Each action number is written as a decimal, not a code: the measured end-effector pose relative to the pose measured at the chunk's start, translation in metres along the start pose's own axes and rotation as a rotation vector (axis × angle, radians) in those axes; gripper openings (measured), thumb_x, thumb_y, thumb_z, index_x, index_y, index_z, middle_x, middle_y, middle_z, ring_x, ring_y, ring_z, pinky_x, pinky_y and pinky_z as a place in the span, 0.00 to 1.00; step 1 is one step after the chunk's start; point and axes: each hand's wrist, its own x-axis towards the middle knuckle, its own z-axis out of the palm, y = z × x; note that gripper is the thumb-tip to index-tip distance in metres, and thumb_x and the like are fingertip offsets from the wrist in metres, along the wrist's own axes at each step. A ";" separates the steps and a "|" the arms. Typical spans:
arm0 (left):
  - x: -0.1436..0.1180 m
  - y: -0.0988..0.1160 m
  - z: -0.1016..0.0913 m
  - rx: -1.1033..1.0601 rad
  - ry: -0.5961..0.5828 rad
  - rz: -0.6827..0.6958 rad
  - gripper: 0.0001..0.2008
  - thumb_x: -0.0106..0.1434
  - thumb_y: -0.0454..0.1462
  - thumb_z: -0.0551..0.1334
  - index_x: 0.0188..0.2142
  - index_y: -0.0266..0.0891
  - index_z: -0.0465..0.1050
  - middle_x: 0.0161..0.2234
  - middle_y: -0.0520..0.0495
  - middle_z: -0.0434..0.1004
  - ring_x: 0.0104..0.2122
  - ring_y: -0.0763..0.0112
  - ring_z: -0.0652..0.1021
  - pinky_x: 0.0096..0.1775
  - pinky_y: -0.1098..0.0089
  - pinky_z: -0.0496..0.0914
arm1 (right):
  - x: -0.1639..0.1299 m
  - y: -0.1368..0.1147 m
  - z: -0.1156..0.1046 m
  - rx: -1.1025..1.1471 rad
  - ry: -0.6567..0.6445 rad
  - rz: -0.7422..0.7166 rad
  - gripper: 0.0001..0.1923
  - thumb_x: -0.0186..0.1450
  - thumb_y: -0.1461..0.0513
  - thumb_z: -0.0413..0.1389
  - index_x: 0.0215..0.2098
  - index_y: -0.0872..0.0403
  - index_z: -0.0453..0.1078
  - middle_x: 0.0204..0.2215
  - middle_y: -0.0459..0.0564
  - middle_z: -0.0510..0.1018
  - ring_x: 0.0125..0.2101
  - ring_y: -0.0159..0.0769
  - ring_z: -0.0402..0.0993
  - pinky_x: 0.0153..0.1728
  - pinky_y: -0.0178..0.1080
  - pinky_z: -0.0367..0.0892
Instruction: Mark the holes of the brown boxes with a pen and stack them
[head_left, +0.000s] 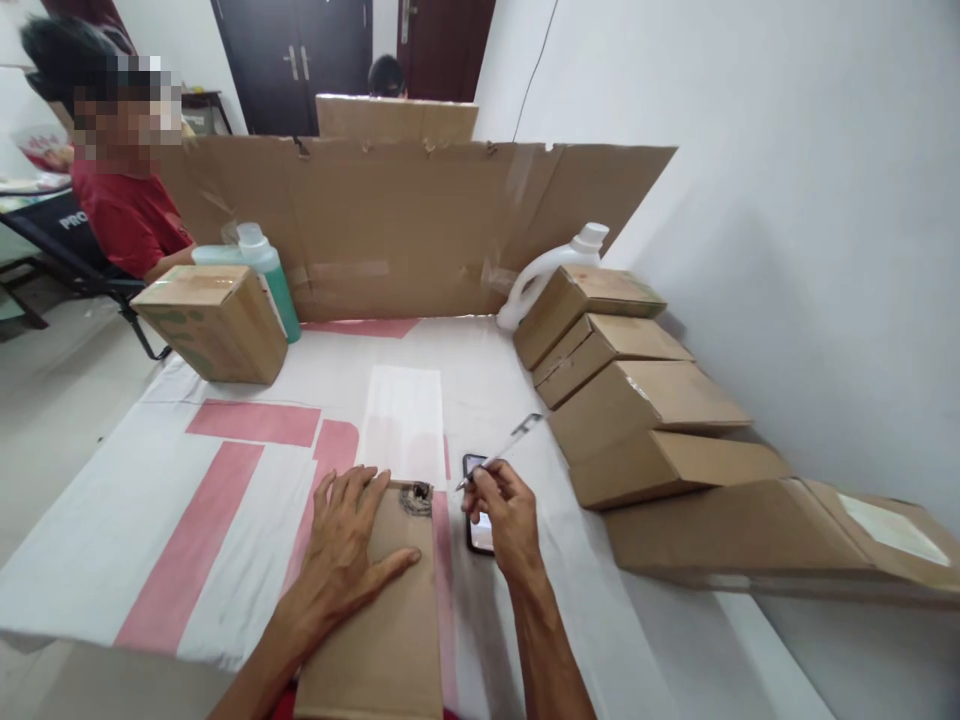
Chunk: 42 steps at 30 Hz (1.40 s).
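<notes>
Spread flat, my left hand (351,540) lies on a brown cardboard box (382,640) at the front of the table. Dark pen scribbles (417,497) mark the box's far right corner, with a black patch among them. My right hand (504,515) is closed around a pen (517,433), held just right of that corner with its tip pointing left. The pen tip is apart from the box. Under my right hand lies a smartphone (478,535) with its screen lit, partly hidden by the fingers. A white sheet (403,420) lies beyond the box.
A row of cardboard boxes (637,400) lines the right side by the wall. Behind them stands a white jug (551,275). At back left are another box (217,325) and a green bottle (277,285). A cardboard panel (405,225) closes the back; a person in red (127,215) sits left.
</notes>
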 end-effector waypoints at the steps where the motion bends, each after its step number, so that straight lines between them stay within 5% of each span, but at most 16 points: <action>1: 0.000 0.000 0.000 -0.007 0.000 -0.003 0.41 0.60 0.52 0.70 0.67 0.41 0.60 0.61 0.37 0.71 0.62 0.45 0.70 0.66 0.39 0.54 | -0.006 -0.005 0.001 0.203 0.010 -0.027 0.14 0.69 0.49 0.56 0.36 0.50 0.65 0.23 0.41 0.74 0.21 0.33 0.71 0.22 0.34 0.66; 4: 0.000 0.000 -0.001 -0.019 -0.002 -0.005 0.42 0.59 0.52 0.71 0.66 0.41 0.60 0.61 0.37 0.71 0.62 0.46 0.70 0.67 0.40 0.53 | -0.020 -0.017 0.011 0.420 -0.059 -0.062 0.15 0.66 0.50 0.62 0.39 0.51 0.70 0.25 0.43 0.76 0.23 0.32 0.72 0.23 0.33 0.66; 12: -0.001 -0.001 0.000 -0.034 0.020 -0.005 0.42 0.58 0.52 0.72 0.66 0.42 0.61 0.61 0.38 0.71 0.62 0.46 0.70 0.67 0.40 0.53 | -0.027 -0.018 0.037 0.212 -0.133 -0.175 0.11 0.65 0.54 0.64 0.37 0.53 0.75 0.32 0.47 0.77 0.30 0.34 0.74 0.34 0.36 0.70; 25: 0.000 -0.004 0.001 -0.017 0.037 0.003 0.40 0.59 0.52 0.71 0.66 0.43 0.61 0.60 0.38 0.71 0.60 0.47 0.71 0.65 0.40 0.55 | -0.016 -0.029 -0.001 0.032 -0.098 -0.102 0.09 0.67 0.54 0.57 0.37 0.51 0.69 0.26 0.43 0.74 0.21 0.31 0.67 0.23 0.34 0.63; 28: 0.000 -0.005 0.000 -0.005 0.027 0.016 0.40 0.60 0.52 0.71 0.66 0.43 0.61 0.60 0.38 0.71 0.60 0.48 0.71 0.65 0.41 0.56 | -0.003 -0.023 -0.001 -0.295 -0.015 -0.062 0.08 0.71 0.56 0.53 0.36 0.51 0.65 0.29 0.45 0.76 0.23 0.33 0.71 0.26 0.34 0.64; 32: 0.000 -0.007 -0.001 0.016 0.031 0.032 0.38 0.62 0.53 0.69 0.66 0.43 0.60 0.60 0.38 0.71 0.61 0.48 0.71 0.65 0.41 0.55 | 0.002 -0.002 0.020 -0.811 -0.087 0.084 0.06 0.71 0.66 0.51 0.41 0.56 0.70 0.34 0.56 0.82 0.35 0.41 0.78 0.34 0.37 0.63; 37: 0.001 -0.010 0.000 0.025 0.040 0.049 0.37 0.63 0.54 0.67 0.66 0.44 0.60 0.60 0.37 0.71 0.61 0.46 0.71 0.66 0.40 0.55 | -0.014 0.008 0.038 -0.888 -0.116 0.190 0.11 0.73 0.65 0.49 0.45 0.59 0.73 0.39 0.63 0.83 0.39 0.46 0.81 0.36 0.40 0.64; 42: 0.003 -0.010 -0.001 0.018 0.037 0.047 0.37 0.62 0.54 0.68 0.66 0.44 0.61 0.59 0.37 0.72 0.60 0.45 0.71 0.64 0.39 0.56 | -0.027 0.002 0.004 -0.998 0.027 0.201 0.18 0.75 0.55 0.51 0.55 0.58 0.70 0.51 0.66 0.77 0.51 0.53 0.76 0.44 0.44 0.68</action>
